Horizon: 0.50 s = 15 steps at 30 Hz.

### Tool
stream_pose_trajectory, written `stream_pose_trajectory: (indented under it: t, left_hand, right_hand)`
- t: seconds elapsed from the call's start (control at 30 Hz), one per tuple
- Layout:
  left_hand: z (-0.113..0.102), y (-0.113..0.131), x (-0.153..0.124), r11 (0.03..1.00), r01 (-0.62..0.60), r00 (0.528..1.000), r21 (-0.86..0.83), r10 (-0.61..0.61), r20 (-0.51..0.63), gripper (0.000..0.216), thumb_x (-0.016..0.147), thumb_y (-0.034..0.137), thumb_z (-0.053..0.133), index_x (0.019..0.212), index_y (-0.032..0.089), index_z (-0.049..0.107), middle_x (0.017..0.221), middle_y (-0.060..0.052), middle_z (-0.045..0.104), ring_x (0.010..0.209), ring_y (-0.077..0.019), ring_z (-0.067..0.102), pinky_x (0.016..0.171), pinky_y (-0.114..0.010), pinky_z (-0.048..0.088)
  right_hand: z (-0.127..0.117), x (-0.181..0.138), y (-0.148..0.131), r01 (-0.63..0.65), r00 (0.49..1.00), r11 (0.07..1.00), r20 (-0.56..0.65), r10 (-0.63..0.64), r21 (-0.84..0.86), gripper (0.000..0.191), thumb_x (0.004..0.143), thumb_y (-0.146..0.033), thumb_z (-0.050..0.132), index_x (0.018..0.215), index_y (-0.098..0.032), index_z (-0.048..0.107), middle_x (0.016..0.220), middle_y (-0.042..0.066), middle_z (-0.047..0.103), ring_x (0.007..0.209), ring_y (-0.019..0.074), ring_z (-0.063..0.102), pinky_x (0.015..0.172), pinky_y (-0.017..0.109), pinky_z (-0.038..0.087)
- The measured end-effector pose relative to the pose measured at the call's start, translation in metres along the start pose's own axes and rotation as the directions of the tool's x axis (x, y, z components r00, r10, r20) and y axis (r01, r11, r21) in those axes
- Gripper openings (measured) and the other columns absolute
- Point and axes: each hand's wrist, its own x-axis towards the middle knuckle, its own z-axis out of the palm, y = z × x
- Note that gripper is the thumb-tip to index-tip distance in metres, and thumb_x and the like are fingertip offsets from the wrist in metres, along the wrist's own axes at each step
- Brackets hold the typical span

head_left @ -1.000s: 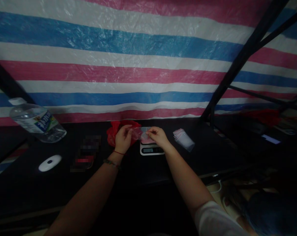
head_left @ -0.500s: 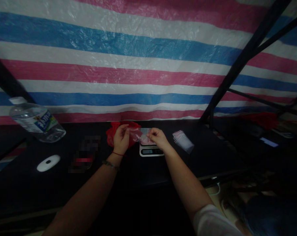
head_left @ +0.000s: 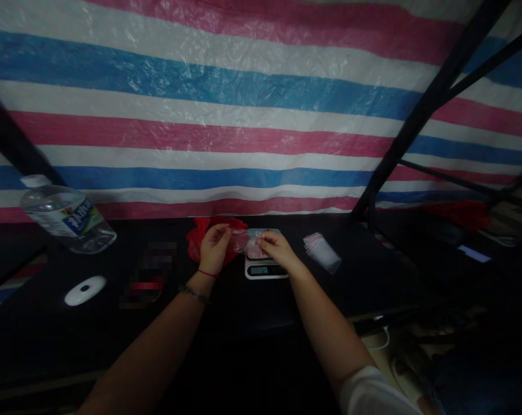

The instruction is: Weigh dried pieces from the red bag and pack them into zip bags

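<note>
Left hand [head_left: 213,249] pinching clear bag [head_left: 240,240]; right hand [head_left: 277,249] fingertips closed on its other side. Bag over scale [head_left: 249,273], contact with pan unclear. Red bag [head_left: 194,239] just behind left hand. Flat bags [head_left: 323,253] right of scale, apart.

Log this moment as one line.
left hand: pinching clear plastic | right hand: above scale | behind left hand: red bag | right of scale: clear bags

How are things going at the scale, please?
Left hand pinching clear plastic bag. Right hand over scale, grip unclear. Red bag close behind left hand, possibly in the way.
</note>
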Motion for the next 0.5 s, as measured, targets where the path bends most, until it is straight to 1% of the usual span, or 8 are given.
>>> stream_pose_trajectory:
  t: [0.07, 0.17, 0.27, 0.37, 0.43, 0.5]
  left_hand:
    - [-0.0008, -0.0034, 0.0016, 1.000, 0.003, 1.000, -0.007, -0.003, -0.013, 0.035, 0.074, 0.040, 0.068, 0.099, 0.016, 0.063, 0.094, -0.007, 0.067, 0.083, -0.0161, 0.064, 0.074, -0.029, 0.052]
    - [-0.0028, -0.0071, 0.0037, 0.997, 0.043, 0.999, -0.065, -0.043, -0.003, 0.035, 0.074, 0.040, 0.068, 0.099, 0.016, 0.063, 0.091, -0.006, 0.066, 0.077, -0.0147, 0.062, 0.069, -0.026, 0.050]
    - [-0.0032, -0.0057, 0.0045, 0.982, 0.105, 0.994, -0.154, -0.106, 0.002, 0.030, 0.070, 0.039, 0.071, 0.088, 0.016, 0.063, 0.080, -0.002, 0.064, 0.067, -0.0116, 0.058, 0.062, -0.023, 0.046]
    - [-0.0007, -0.0008, 0.0036, 0.957, 0.183, 0.983, -0.226, -0.180, 0.036, 0.025, 0.067, 0.035, 0.071, 0.077, 0.016, 0.059, 0.068, 0.003, 0.056, 0.057, -0.0086, 0.051, 0.055, -0.020, 0.040]
    - [0.0022, 0.0011, 0.0019, 0.958, 0.198, 0.980, -0.210, -0.190, 0.055, 0.022, 0.068, 0.034, 0.068, 0.074, 0.017, 0.055, 0.067, 0.003, 0.054, 0.058, -0.0087, 0.051, 0.056, -0.020, 0.041]
    - [0.0053, -0.0001, -0.0002, 0.977, 0.176, 0.984, -0.123, -0.173, 0.036, 0.020, 0.072, 0.035, 0.062, 0.074, 0.018, 0.051, 0.066, 0.004, 0.051, 0.057, -0.0092, 0.050, 0.056, -0.021, 0.042]
  right_hand:
    - [-0.0011, -0.0002, -0.0012, 0.002, 1.000, 1.000, 0.004, -0.002, 0.010, 0.028, 0.075, -0.045, 0.064, 0.069, -0.018, 0.063, 0.056, -0.005, 0.048, 0.049, 0.0084, 0.043, 0.048, 0.021, 0.032]
    - [-0.0023, -0.0006, -0.0021, -0.034, 0.999, 0.999, 0.023, 0.033, 0.026, 0.025, 0.074, -0.043, 0.065, 0.072, -0.018, 0.064, 0.054, -0.005, 0.049, 0.046, 0.0085, 0.044, 0.047, 0.021, 0.033]
    - [-0.0027, -0.0003, -0.0014, -0.060, 0.997, 0.998, 0.059, 0.058, 0.029, 0.027, 0.074, -0.043, 0.065, 0.067, -0.018, 0.060, 0.055, -0.004, 0.053, 0.047, 0.0093, 0.047, 0.048, 0.021, 0.035]
    - [-0.0027, 0.0005, 0.0006, -0.042, 0.995, 0.999, 0.095, 0.042, 0.000, 0.029, 0.076, -0.042, 0.065, 0.063, -0.018, 0.056, 0.055, -0.004, 0.052, 0.048, 0.0091, 0.047, 0.049, 0.021, 0.035]
    - [-0.0025, 0.0007, 0.0021, -0.018, 0.993, 0.998, 0.120, 0.025, -0.056, 0.030, 0.077, -0.041, 0.064, 0.062, -0.017, 0.056, 0.055, -0.003, 0.052, 0.050, 0.0091, 0.046, 0.050, 0.021, 0.035]
    - [-0.0018, 0.0004, 0.0031, -0.003, 0.990, 0.993, 0.140, 0.019, -0.115, 0.031, 0.078, -0.041, 0.064, 0.061, -0.017, 0.056, 0.056, -0.003, 0.053, 0.052, 0.0093, 0.047, 0.052, 0.021, 0.034]
